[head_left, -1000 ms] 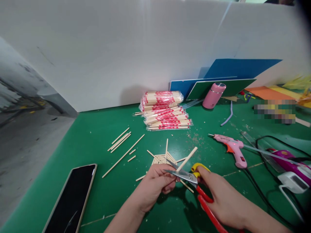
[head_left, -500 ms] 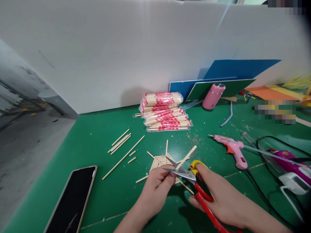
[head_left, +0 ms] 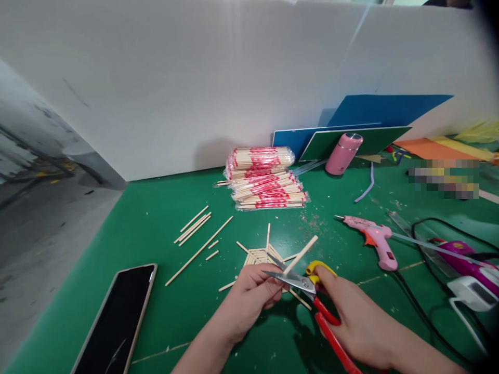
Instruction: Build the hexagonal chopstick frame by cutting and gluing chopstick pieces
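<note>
Pinched in my left hand [head_left: 259, 288] is a pale wooden stick [head_left: 302, 253], its free end slanting up to the right. My right hand [head_left: 353, 317] grips scissors [head_left: 298, 280] with red and yellow handles. Their blades are spread, with the stick lying between them close to my left fingertips. Below and behind the hands, a flat web-like frame of wooden sticks [head_left: 255, 256] rests on the table, partly hidden by my left hand. Several loose sticks [head_left: 195, 228] and two short pieces [head_left: 212, 255] lie to the left.
Plastic-wrapped stick bundles [head_left: 267, 179] are piled at the back, near a pink bottle [head_left: 343, 154] and leaning blue and green boards [head_left: 362, 141]. A pink glue gun [head_left: 372, 236] with its cord lies right. A phone [head_left: 117, 317] lies front left on the green table [head_left: 175, 317].
My right thumb has shifted along the red handle. Both hands, the scissors and the stick stay almost in place, with the blades still around the stick.
</note>
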{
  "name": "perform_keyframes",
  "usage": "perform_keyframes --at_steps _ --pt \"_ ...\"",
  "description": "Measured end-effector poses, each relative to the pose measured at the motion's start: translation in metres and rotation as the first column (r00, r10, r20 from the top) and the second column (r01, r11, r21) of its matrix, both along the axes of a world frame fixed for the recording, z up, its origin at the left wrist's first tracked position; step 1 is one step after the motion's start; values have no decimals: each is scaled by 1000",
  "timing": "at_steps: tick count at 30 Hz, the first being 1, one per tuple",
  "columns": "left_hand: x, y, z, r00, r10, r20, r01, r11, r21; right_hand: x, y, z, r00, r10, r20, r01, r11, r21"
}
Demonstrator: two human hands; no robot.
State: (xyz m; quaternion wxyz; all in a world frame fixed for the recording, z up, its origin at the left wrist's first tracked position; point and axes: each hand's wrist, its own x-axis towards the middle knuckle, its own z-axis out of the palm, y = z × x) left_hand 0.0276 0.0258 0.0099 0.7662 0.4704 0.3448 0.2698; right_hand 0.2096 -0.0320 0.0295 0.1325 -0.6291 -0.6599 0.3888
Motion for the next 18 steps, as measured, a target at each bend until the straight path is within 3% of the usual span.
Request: perform_keyframes --at_steps 6,11,14,18 --pt "8 -4 0 974 160 -162 -113 957 266 0 0 -9 998 -58 10 58 998 10" --pt "8 -9 1 935 280 -218 -94 788 608 0 -2 -11 994 -97 52 96 995 23" --pt "5 -8 2 951 218 -220 -55 817 574 2 -3 -8 996 -66 58 65 998 18" --pt "3 -3 2 984 96 -152 -41 943 331 5 -2 -1 997 -17 77 17 1000 1"
